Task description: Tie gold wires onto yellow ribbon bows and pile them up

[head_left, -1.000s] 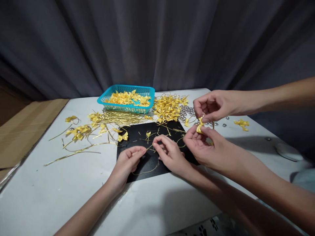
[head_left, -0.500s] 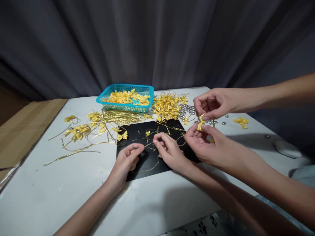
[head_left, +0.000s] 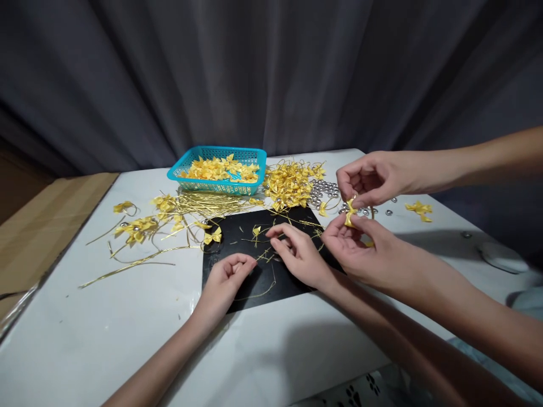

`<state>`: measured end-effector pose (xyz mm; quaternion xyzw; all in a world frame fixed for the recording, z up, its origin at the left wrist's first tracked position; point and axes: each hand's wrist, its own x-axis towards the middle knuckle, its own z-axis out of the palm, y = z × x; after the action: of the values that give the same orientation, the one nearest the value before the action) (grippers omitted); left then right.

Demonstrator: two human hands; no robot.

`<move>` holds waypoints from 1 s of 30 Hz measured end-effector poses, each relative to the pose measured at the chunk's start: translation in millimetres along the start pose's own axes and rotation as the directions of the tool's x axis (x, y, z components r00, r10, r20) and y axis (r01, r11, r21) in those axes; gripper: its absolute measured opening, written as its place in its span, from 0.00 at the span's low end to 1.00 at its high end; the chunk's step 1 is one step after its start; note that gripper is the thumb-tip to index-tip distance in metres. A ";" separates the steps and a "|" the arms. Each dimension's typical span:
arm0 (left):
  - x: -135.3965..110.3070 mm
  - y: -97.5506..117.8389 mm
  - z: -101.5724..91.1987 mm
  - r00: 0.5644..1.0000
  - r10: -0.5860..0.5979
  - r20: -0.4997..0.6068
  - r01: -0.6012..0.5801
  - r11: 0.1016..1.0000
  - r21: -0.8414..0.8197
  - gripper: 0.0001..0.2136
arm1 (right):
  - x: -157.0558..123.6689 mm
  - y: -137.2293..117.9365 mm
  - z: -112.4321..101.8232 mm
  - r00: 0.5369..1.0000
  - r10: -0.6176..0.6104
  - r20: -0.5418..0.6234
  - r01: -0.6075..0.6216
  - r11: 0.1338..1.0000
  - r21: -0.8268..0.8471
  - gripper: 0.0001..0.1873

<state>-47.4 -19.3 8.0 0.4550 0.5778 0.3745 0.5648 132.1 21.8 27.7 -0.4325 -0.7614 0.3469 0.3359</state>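
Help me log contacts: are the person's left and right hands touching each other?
Apart. In the head view, black mat shows plainly in the gap between the left hand and the right hand.

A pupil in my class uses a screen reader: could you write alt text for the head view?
A person's left hand and right hand are over a black mat littered with gold wire bits. At right, a co-worker's hands pinch a yellow bow; beyond sit silver beads and a blue basket of yellow ribbon pieces.
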 end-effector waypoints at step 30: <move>-1.8 4.7 -5.4 0.993 0.102 0.055 -0.108 0.989 0.100 0.14 | 11.9 12.8 1.2 0.924 -0.239 0.298 0.239 0.970 0.038 0.08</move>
<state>-52.3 -19.1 13.4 0.5226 0.5573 0.3618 0.5343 131.8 37.1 19.0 -0.2787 -0.8503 0.3655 0.2565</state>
